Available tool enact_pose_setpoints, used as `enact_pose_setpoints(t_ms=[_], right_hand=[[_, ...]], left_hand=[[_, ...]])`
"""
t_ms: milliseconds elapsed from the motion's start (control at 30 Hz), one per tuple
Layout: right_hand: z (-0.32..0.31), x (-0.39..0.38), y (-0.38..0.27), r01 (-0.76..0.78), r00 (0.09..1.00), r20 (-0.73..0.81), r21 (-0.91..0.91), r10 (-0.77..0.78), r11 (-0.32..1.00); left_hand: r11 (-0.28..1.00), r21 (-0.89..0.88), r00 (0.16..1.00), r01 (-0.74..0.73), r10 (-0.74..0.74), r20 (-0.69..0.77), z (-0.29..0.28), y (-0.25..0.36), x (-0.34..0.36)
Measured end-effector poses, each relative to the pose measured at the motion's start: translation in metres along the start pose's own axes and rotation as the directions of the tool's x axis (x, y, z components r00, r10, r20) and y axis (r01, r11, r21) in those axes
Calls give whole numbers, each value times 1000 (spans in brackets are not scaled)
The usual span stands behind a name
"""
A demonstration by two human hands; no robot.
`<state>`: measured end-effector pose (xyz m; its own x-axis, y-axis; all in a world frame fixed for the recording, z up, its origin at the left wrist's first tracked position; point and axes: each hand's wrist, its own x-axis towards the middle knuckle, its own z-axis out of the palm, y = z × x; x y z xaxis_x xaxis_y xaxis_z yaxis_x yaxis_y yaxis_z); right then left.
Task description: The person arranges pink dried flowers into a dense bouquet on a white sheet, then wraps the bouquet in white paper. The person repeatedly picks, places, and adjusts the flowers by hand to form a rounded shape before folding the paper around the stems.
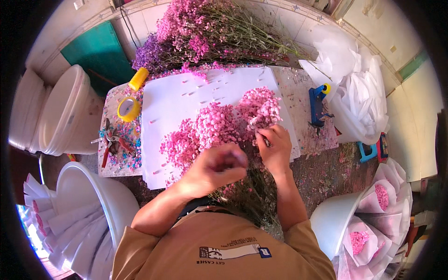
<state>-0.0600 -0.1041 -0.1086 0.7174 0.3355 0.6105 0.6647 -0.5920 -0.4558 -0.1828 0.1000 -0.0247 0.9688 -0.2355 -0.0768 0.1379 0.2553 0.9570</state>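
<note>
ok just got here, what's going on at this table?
A person has loose clusters of pink flowers on white sheets. The right hand is at the right-hand cluster; the left hand, blurred, is curled at the near side of the flowers, and what it holds can't be made out. Red-handled shears and a yellow tape roll lie to the left. Paper-wrapped pink bunches stand in the right-hand white bucket.

The speckled table [305, 139] carries white paper [163, 105] in the middle, 2 yellow rolls [138, 79] and red-handled cutters [112, 139] at left, a blue tape dispenser [316, 108] at right.
</note>
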Motion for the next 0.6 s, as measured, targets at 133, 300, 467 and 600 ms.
enact_pose_setpoints(t_ms=[133, 300, 467, 600], right_hand=[[-12, -2, 6, -247, 968, 51, 389, 247, 888], [-18, -7, 10, -118, 991, -10, 378, 131, 918], [-14, -7, 0, -89, 995, -23, 317, 102, 944], [-18, -3, 7, -30, 999, -18, 178, 34, 984]], left_hand=[[933, 334, 977, -137, 183, -110, 0, -27, 42], [798, 599, 960, -70, 218, -177, -9, -28, 81], [568, 786, 874, -243, 480, -76, -1, -48, 105], [610, 704, 779, -364, 613, -129, -2, -45, 107]])
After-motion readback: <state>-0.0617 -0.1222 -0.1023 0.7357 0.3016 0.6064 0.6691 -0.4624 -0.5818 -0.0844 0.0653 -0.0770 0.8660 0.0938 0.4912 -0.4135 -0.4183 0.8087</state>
